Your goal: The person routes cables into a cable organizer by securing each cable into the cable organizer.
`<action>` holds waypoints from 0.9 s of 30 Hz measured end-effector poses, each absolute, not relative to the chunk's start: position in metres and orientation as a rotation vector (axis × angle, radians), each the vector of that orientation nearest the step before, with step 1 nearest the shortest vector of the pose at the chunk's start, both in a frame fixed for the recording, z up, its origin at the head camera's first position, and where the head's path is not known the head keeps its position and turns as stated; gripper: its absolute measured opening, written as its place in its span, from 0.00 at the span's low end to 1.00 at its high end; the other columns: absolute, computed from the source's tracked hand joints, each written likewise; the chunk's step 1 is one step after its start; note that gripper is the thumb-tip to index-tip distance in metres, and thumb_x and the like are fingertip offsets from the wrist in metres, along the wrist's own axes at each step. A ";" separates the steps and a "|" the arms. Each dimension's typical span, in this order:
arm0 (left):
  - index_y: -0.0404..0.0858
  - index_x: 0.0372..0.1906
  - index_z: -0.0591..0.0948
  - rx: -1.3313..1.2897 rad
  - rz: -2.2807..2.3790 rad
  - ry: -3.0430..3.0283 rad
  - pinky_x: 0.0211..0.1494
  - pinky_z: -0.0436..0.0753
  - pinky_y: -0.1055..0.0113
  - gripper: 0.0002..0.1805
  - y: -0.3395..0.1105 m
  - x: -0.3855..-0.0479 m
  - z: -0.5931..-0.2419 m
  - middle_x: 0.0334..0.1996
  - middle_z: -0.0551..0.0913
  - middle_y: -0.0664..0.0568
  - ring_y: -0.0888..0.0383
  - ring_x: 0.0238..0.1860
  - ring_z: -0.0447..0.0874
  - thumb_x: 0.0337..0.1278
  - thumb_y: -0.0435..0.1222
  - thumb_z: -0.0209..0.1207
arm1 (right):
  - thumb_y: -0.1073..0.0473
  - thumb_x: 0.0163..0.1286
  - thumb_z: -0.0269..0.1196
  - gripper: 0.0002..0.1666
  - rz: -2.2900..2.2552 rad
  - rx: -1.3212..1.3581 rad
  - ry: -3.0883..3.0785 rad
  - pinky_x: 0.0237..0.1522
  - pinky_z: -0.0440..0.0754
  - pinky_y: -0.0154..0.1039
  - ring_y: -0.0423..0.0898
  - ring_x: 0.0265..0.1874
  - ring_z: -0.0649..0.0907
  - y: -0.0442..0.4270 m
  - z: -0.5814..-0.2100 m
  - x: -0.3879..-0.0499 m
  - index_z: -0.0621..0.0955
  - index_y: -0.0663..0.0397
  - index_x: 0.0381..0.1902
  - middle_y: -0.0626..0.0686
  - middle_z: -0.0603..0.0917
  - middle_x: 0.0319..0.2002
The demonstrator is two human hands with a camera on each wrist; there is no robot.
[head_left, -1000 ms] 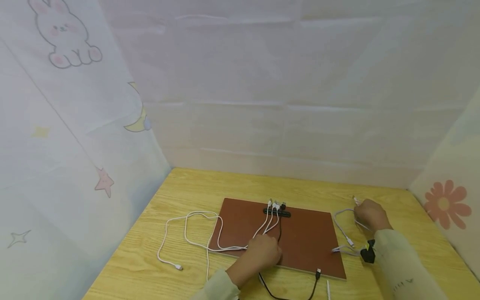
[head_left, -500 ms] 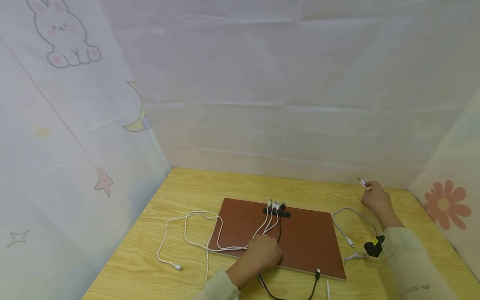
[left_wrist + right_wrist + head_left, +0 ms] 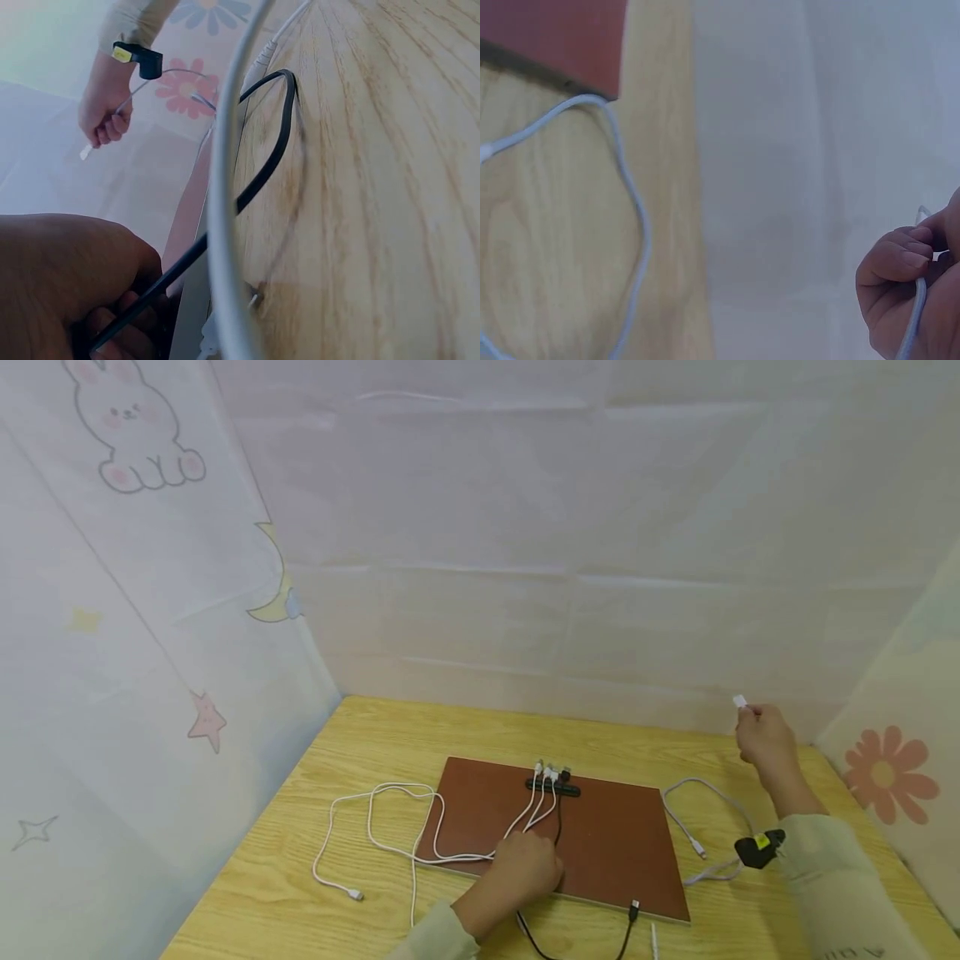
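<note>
My right hand [image 3: 768,747] is raised at the far right and pinches a white USB cable's plug end [image 3: 740,702]. In the right wrist view its grey-white cord [image 3: 911,326] runs down through the curled fingers. My left hand [image 3: 521,868] rests at the front edge of a brown board [image 3: 615,843], gripping a bundle of cables. A black cable [image 3: 184,262] passes by its curled fingers in the left wrist view; white cords [image 3: 465,858] also run under it. A black cable holder [image 3: 570,789] on the board carries several plugs, white and black.
White cable loops [image 3: 378,789] lie left of the board, one connector [image 3: 355,894] near the table's left side. A black cable's plug [image 3: 634,906] lies at the board's front edge. Right of the board lies the grey-white cable's other connector [image 3: 699,849]. A cloth wall [image 3: 525,635] stands behind the table.
My right hand has lifted and moved away to the back right with the white plug, drawing the cord along. The left hand has stayed in place on its cables.
</note>
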State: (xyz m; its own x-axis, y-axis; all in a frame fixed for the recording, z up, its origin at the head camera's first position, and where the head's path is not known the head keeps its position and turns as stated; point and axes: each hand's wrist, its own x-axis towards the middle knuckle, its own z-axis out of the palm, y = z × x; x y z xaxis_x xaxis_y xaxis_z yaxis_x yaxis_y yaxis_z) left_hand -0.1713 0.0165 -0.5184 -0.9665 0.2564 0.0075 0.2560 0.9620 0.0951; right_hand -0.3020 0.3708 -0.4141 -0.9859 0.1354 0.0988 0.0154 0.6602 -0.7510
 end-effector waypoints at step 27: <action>0.42 0.20 0.82 0.457 0.041 3.196 0.26 0.80 0.60 0.20 0.021 -0.168 -0.519 0.24 0.85 0.50 0.52 0.25 0.82 0.64 0.48 0.57 | 0.49 0.83 0.46 0.16 2.058 0.403 -1.981 0.16 0.47 0.44 0.39 0.10 0.60 0.293 -0.349 -0.255 0.69 0.58 0.44 0.44 0.64 0.16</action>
State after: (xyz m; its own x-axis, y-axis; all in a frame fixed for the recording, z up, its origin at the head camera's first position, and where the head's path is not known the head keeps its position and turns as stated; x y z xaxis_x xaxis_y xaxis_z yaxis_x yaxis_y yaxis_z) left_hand -0.1678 0.0209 -0.5192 -0.9563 0.2784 0.0893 0.2806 0.9597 0.0128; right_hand -0.2548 0.2929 -0.3486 -0.9287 -0.0075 0.3708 -0.3703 -0.0396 -0.9281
